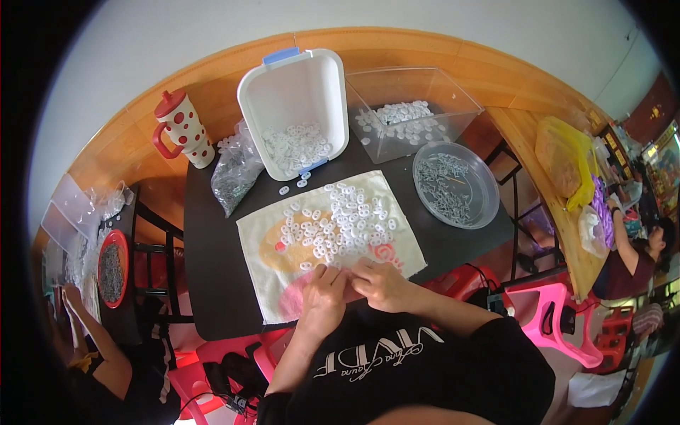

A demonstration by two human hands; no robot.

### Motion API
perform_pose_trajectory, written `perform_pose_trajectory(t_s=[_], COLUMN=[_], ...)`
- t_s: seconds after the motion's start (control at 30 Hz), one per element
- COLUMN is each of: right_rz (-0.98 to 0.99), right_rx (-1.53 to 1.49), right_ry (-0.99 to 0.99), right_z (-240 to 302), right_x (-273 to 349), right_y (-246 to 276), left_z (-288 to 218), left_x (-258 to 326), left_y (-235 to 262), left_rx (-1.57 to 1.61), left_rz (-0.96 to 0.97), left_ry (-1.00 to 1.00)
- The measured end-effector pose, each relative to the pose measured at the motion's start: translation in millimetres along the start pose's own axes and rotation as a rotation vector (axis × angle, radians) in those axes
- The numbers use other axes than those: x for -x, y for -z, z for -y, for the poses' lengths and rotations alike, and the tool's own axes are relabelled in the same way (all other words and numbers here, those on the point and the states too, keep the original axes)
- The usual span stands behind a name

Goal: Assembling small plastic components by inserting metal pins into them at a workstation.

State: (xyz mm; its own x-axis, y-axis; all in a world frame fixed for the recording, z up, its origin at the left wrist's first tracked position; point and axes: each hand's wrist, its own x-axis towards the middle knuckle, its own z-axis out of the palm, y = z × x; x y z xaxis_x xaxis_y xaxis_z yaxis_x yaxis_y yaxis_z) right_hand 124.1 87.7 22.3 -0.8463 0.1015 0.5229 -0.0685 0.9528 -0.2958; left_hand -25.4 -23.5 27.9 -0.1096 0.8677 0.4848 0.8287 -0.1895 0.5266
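Observation:
My left hand and my right hand meet at the near edge of a cream cloth with yellow and pink patterns. Both have their fingers curled in a pinch, almost touching. Whatever is between the fingertips is hidden or too small to name. Just beyond them, many small white oval plastic pieces with dark holes lie heaped on the cloth. A round clear tray of small grey metal parts stands to the right of the cloth.
At the back of the dark table stand a white bin and a clear box, both holding white pieces. A plastic bag of metal parts and a red-spotted tumbler are back left. People sit at both sides, near pink stools.

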Motion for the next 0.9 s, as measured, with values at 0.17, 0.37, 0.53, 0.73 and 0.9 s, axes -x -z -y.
perform_pose_trajectory(t_s=[0.17,0.37,0.53,0.73,0.9], right_rz=[-0.110,-0.144,-0.125,-0.059,-0.110], right_rx=[-0.176,-0.965,-1.100,-0.961,-0.298], right_ry=[-0.105,-0.624,-0.702,-0.601,-0.201], right_z=[-1,-13,-12,-19,-17], right_x=[-1,-1,-10,-3,3], right_y=[-6,5,8,5,-7], left_z=[10,4,-2,-2,5], left_x=[9,4,3,1,5], left_y=[-4,7,2,9,-4], left_rx=[0.025,0.387,0.392,0.245,0.245], left_rz=[-0.014,-0.048,-0.119,-0.069,-0.085], left_ry=[-0.002,0.164,0.177,0.082,0.104])
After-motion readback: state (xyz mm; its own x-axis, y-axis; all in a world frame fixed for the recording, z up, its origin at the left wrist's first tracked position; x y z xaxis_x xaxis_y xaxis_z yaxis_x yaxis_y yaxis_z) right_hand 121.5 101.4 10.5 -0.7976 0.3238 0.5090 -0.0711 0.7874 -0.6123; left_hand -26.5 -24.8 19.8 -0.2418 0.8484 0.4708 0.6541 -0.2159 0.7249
